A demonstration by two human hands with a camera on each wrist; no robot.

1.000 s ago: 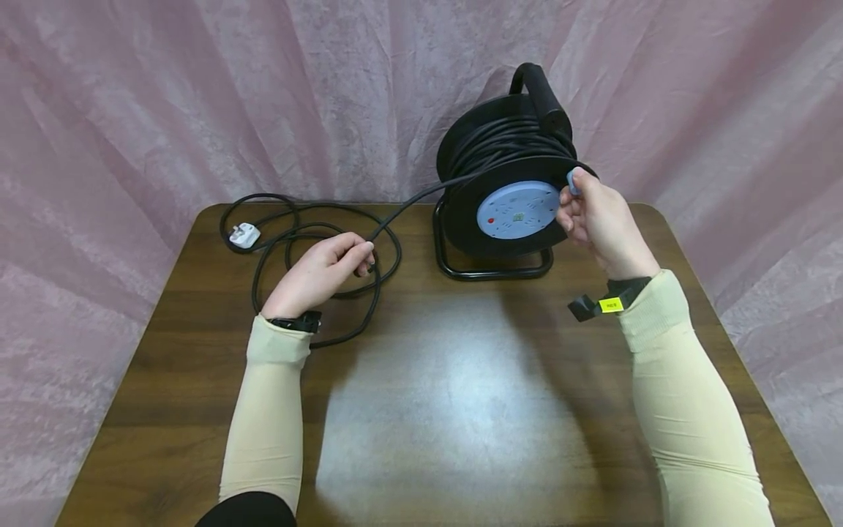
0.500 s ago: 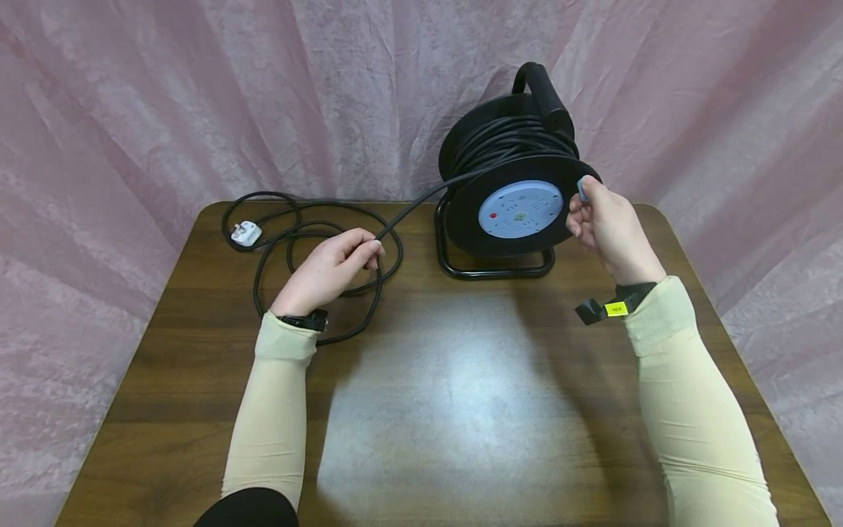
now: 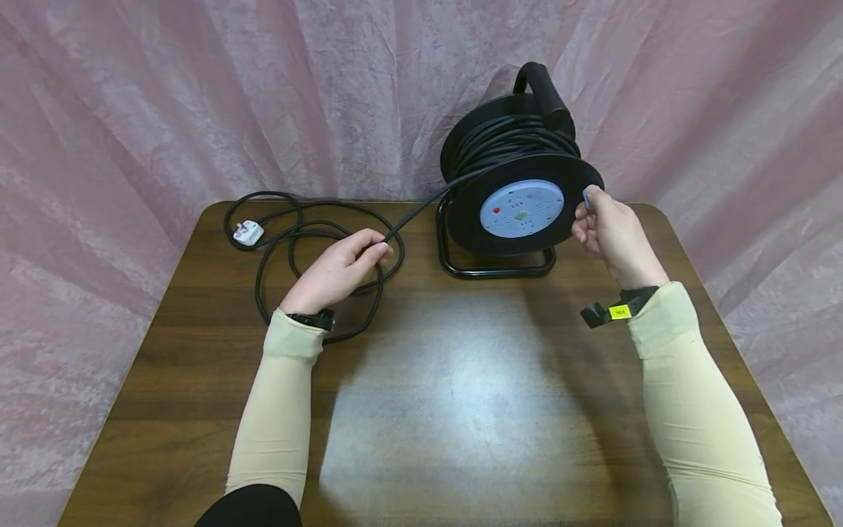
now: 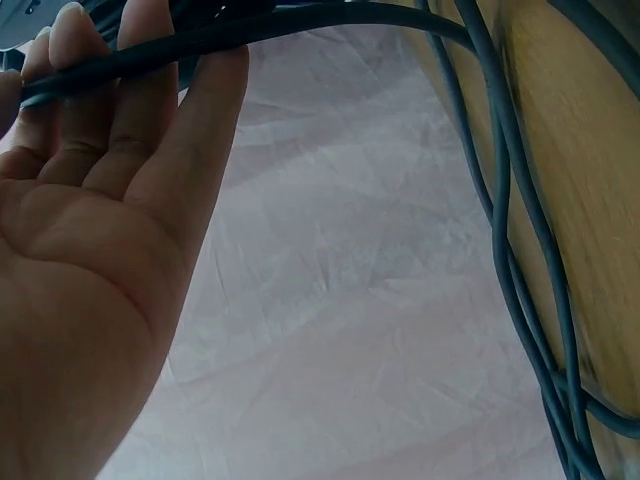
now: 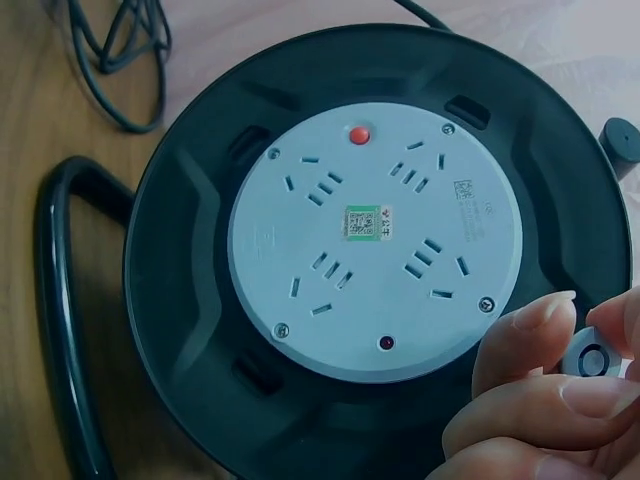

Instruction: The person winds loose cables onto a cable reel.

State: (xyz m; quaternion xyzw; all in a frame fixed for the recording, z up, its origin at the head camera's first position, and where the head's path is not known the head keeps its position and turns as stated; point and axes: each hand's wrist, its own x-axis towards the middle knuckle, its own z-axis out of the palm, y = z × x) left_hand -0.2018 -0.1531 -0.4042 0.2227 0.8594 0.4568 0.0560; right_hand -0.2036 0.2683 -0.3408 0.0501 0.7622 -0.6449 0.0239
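A black cable reel (image 3: 507, 176) stands on its tube frame at the table's back, right of centre. Its round face carries a pale blue socket panel (image 5: 375, 240) with a red button. My right hand (image 3: 615, 238) pinches the reel's small blue-grey crank knob (image 5: 590, 355) at the face's right edge. Left of the reel, my left hand (image 3: 339, 269) holds the black cable (image 3: 418, 212), which runs from hand to drum. In the left wrist view the cable lies across the inner side of the fingers (image 4: 140, 110), with the thumb at the frame's left edge.
Loose loops of cable (image 3: 263, 274) lie on the wooden table (image 3: 461, 395) at the left, some behind the left hand. A white plug (image 3: 248, 233) rests among them near the back left corner. Behind the table hangs a pink curtain (image 3: 342, 95).
The right hand has moved a little right and down with the crank knob. My left hand has shifted slightly right toward the reel, still holding the cable. Plug and loops look nearly the same.
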